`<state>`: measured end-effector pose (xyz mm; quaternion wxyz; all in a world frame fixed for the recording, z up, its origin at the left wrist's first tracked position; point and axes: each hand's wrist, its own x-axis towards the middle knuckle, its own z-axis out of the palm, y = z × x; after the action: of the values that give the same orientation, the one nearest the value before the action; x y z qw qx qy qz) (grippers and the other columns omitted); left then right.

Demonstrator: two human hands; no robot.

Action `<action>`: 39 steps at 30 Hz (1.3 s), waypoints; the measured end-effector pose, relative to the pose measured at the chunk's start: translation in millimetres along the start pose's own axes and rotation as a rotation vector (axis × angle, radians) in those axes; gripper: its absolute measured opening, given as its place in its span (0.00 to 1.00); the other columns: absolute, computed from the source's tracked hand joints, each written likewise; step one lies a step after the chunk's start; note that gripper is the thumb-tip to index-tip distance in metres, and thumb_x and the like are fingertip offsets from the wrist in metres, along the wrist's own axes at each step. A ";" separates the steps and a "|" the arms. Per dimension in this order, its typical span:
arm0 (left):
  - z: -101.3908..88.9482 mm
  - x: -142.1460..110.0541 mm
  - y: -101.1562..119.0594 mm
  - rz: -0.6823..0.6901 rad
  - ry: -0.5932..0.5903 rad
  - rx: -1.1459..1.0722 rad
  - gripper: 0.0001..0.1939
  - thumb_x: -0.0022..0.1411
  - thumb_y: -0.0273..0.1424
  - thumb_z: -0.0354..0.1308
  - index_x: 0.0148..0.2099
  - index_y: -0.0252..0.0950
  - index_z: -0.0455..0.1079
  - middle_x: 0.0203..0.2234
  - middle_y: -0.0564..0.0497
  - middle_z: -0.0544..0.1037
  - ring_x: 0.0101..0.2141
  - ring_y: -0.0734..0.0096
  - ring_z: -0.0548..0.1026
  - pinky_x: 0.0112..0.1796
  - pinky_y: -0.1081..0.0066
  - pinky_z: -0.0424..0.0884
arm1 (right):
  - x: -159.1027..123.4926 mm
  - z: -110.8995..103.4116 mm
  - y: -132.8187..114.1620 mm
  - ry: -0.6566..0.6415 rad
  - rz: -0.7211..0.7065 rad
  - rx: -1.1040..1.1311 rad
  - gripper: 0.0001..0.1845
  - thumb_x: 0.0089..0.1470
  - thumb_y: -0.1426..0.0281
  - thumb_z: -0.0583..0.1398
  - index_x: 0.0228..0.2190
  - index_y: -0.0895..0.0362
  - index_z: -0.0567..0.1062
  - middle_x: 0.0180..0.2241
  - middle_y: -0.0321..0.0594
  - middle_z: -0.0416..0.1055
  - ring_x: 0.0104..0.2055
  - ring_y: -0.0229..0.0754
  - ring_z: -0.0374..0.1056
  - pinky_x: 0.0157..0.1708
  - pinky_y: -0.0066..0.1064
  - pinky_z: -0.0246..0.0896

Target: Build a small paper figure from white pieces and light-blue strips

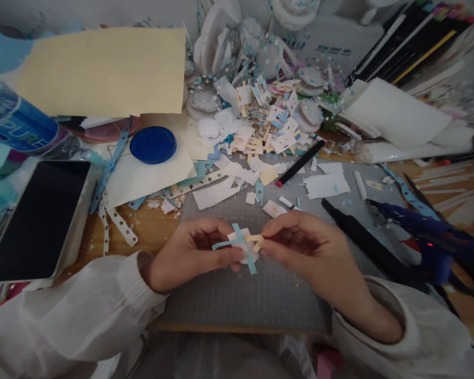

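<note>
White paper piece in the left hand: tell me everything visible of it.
The white paper piece is small, thin-looking and partly hidden. One pale blue strip crosses it; another juts out leftward. Yellow strips extend rightward. The left hand grips it above the grey mat; the right hand pinches yellow.

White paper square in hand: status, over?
Left hand pinching white paper square, light-blue strips across it. Right hand pinching pale-yellow strip. Glue gun off right, apart from both hands.
</note>
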<state>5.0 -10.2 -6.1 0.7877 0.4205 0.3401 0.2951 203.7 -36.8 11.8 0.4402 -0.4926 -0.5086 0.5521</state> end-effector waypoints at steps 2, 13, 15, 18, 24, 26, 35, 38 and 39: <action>0.0 0.2 0.1 -0.024 -0.009 -0.038 0.06 0.53 0.21 0.67 0.28 0.32 0.73 0.22 0.54 0.79 0.23 0.79 0.76 0.27 0.81 0.72 | -0.9 1.4 1.0 0.006 -0.019 0.000 0.06 0.48 0.74 0.67 0.29 0.52 0.76 0.27 0.32 0.74 0.28 0.33 0.72 0.27 0.23 0.70; 0.7 -0.8 -0.9 -0.095 0.004 -0.104 0.07 0.53 0.26 0.69 0.29 0.32 0.73 0.20 0.53 0.79 0.21 0.80 0.76 0.23 0.84 0.70 | -3.8 9.6 8.5 0.060 -0.092 -0.022 0.05 0.50 0.72 0.66 0.30 0.52 0.74 0.28 0.33 0.72 0.30 0.33 0.69 0.29 0.23 0.69; 0.8 -0.2 -1.6 -0.101 0.009 -0.109 0.08 0.53 0.27 0.69 0.29 0.32 0.73 0.19 0.53 0.79 0.21 0.80 0.76 0.23 0.83 0.70 | -4.8 10.4 8.3 0.063 -0.090 -0.028 0.06 0.50 0.73 0.65 0.30 0.52 0.74 0.28 0.33 0.72 0.30 0.33 0.69 0.29 0.23 0.68; 1.2 0.4 -2.2 -0.098 0.013 -0.105 0.08 0.52 0.27 0.69 0.29 0.31 0.73 0.19 0.53 0.79 0.21 0.80 0.75 0.23 0.83 0.70 | -6.1 11.0 7.6 0.071 -0.106 -0.071 0.06 0.51 0.74 0.64 0.31 0.52 0.73 0.27 0.33 0.72 0.29 0.33 0.69 0.27 0.23 0.67; 1.7 -0.2 -0.4 -0.091 0.025 -0.081 0.08 0.52 0.27 0.69 0.29 0.32 0.72 0.19 0.53 0.79 0.20 0.80 0.75 0.23 0.83 0.70 | -10.0 12.5 11.3 0.082 -0.219 -0.153 0.08 0.52 0.77 0.63 0.32 0.52 0.71 0.30 0.34 0.71 0.31 0.34 0.69 0.30 0.25 0.68; 2.1 -0.4 0.4 -0.101 0.032 -0.064 0.09 0.51 0.28 0.70 0.28 0.32 0.72 0.18 0.54 0.78 0.19 0.80 0.75 0.22 0.83 0.69 | -11.3 13.3 13.1 0.085 -0.256 -0.187 0.08 0.53 0.77 0.62 0.32 0.52 0.71 0.30 0.35 0.71 0.33 0.35 0.69 0.32 0.27 0.68; 1.4 -1.1 0.9 -0.066 0.023 -0.063 0.09 0.51 0.28 0.70 0.28 0.32 0.71 0.19 0.54 0.78 0.20 0.79 0.75 0.23 0.82 0.70 | -5.3 10.3 7.9 -0.024 -0.094 -0.059 0.06 0.53 0.70 0.62 0.34 0.53 0.69 0.29 0.35 0.69 0.30 0.35 0.67 0.29 0.26 0.67; 0.3 -1.7 0.1 -0.044 0.001 -0.052 0.07 0.52 0.25 0.68 0.28 0.32 0.72 0.20 0.54 0.79 0.20 0.79 0.76 0.23 0.83 0.70 | -3.1 8.6 5.5 -0.144 0.002 -0.063 0.04 0.54 0.68 0.60 0.30 0.55 0.70 0.26 0.34 0.67 0.28 0.34 0.64 0.27 0.25 0.63; 0.1 -2.0 0.0 -0.038 -0.009 -0.046 0.07 0.53 0.24 0.68 0.29 0.32 0.72 0.20 0.54 0.79 0.21 0.79 0.76 0.24 0.83 0.70 | -2.8 8.6 5.0 -0.174 0.028 -0.068 0.05 0.54 0.67 0.60 0.29 0.55 0.70 0.25 0.34 0.66 0.27 0.34 0.63 0.26 0.26 0.62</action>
<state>3.8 -11.7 -5.6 0.8042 0.3970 0.3376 0.2858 195.6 -41.1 7.0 0.3695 -0.4645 -0.5565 0.5814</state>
